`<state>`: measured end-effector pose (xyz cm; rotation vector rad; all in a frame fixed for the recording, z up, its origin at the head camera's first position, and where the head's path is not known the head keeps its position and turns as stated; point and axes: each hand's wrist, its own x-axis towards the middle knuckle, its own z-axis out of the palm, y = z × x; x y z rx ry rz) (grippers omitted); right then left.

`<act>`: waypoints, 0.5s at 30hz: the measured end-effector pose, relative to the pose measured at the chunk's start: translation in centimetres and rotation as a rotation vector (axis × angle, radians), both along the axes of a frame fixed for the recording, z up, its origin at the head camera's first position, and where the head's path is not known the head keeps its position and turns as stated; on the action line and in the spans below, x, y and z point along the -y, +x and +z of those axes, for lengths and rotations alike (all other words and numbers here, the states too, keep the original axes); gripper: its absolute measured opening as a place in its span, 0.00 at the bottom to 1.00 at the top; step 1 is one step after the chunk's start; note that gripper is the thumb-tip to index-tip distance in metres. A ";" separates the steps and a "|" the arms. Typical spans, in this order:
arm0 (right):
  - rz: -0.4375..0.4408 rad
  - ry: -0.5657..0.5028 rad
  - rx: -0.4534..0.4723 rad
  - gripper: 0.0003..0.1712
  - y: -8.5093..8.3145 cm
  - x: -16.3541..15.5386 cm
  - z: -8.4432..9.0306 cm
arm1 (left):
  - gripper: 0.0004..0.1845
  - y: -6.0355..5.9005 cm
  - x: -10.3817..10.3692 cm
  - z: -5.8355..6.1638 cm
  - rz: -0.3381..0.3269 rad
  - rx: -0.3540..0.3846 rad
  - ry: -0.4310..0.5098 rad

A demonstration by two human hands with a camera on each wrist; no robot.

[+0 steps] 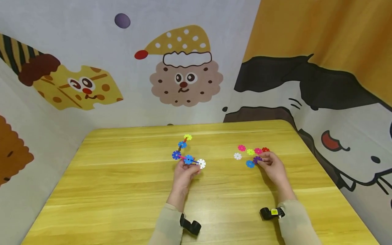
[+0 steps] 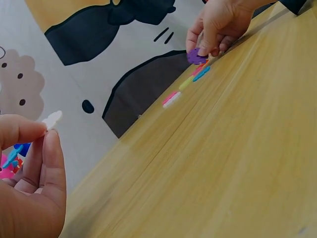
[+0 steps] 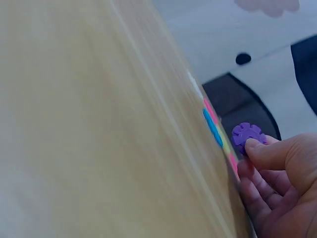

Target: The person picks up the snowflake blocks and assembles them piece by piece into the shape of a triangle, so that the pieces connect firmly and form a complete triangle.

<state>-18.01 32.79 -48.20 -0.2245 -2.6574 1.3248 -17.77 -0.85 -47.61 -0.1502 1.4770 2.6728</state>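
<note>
While the right hand (image 1: 273, 166) pinches a notched purple disc (image 1: 257, 159) off the yellow wooden table (image 1: 122, 190), loose flat plastic discs (image 1: 242, 148) lie just beside it; the left hand (image 1: 183, 173) grips a chain of joined discs (image 1: 187, 158) at its white end, well apart.

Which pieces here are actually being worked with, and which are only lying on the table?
In use:
- left hand grips the joined snowflake chain
- right hand pinches the purple disc

Lying about:
- pink disc
- white disc
- yellow-green disc
- blue disc
- red disc
</note>
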 end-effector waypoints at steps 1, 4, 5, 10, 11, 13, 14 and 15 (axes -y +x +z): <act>-0.004 -0.013 -0.001 0.14 0.1 0.4 0.1 | 0.19 0.0 0.0 0.0 0.000 0.000 0.002; 0.004 -0.050 0.000 0.13 0.2 2.1 0.6 | 0.19 0.0 0.0 -0.1 0.000 -0.001 0.001; 0.012 -0.063 0.003 0.13 0.2 2.7 0.7 | 0.19 0.0 0.0 -0.1 0.001 -0.001 0.001; 0.083 -0.146 -0.016 0.10 -0.1 6.5 1.0 | 0.20 -0.1 0.1 -0.2 0.008 0.008 0.001; 0.099 -0.165 -0.022 0.09 -0.1 7.3 1.0 | 0.20 -0.1 0.1 -0.2 0.008 0.008 -0.001; 0.131 -0.195 -0.034 0.08 -0.1 8.8 1.0 | 0.20 -0.1 0.1 -0.3 0.008 0.007 -0.004; 0.148 -0.202 -0.035 0.07 -0.1 9.5 1.1 | 0.20 -0.1 0.1 -0.3 0.008 0.009 -0.002; 0.163 -0.215 -0.040 0.07 0.0 10.2 1.1 | 0.20 -0.2 0.1 -0.3 0.007 0.009 -0.003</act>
